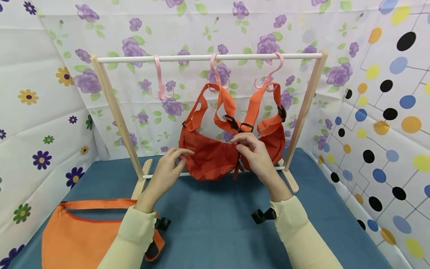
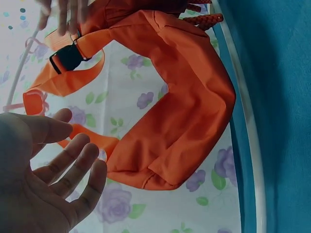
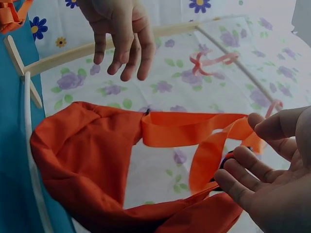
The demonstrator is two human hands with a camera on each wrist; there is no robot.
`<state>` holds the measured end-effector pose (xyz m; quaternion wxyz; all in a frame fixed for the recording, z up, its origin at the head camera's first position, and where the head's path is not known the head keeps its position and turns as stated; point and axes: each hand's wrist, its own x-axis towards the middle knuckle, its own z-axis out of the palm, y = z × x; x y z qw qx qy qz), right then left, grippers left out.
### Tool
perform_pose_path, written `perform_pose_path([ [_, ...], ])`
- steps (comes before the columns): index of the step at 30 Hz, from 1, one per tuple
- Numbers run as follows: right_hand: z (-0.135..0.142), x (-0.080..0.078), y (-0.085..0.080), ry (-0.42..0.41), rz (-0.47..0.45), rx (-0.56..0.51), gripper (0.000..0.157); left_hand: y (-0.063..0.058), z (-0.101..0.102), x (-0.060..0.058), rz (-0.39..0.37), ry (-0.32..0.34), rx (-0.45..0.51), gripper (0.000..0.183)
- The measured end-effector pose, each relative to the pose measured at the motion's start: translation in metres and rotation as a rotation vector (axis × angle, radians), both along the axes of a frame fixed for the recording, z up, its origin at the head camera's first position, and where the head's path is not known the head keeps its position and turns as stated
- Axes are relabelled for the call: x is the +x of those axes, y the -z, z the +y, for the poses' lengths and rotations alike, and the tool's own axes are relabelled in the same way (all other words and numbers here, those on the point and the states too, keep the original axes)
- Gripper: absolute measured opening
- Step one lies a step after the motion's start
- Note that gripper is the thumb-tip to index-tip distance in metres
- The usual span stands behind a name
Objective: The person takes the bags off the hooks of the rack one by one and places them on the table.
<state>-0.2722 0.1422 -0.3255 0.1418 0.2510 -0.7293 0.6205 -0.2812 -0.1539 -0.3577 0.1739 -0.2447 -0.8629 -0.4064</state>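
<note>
From my head feed, one red bag point(image 1: 209, 160) hangs just toward 6 o'clock, a second red bag point(image 1: 278, 140) toward 3. My left hand point(image 1: 168, 167) at 8 and right hand point(image 1: 255, 152) at 4 have each grip apart, holding nothing, close before them; contact I can't tell. An orange bag point(image 1: 78, 241) lies on the surface point(image 1: 215, 228) further out toward 8.

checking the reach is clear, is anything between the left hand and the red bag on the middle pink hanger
Nothing visible stands between the left hand and the red bag on the middle pink hanger; the right hand is over by the bag's other end.
</note>
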Motion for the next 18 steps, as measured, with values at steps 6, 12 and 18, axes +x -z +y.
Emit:
perform_pose_path([
  [6, 0.006, -0.003, -0.015, -0.006, 0.006, 0.027, 0.020, -0.006, 0.011, -0.002, 0.005, 0.027, 0.003, 0.031],
  [12, 0.014, -0.008, -0.027, 0.024, 0.028, 0.031, 0.022, -0.013, 0.021, -0.002, 0.040, 0.030, -0.002, 0.030],
  [18, 0.016, -0.008, -0.036, 0.049, 0.032, 0.051, 0.023, -0.018, 0.034, -0.005, 0.032, 0.045, 0.008, 0.035],
])
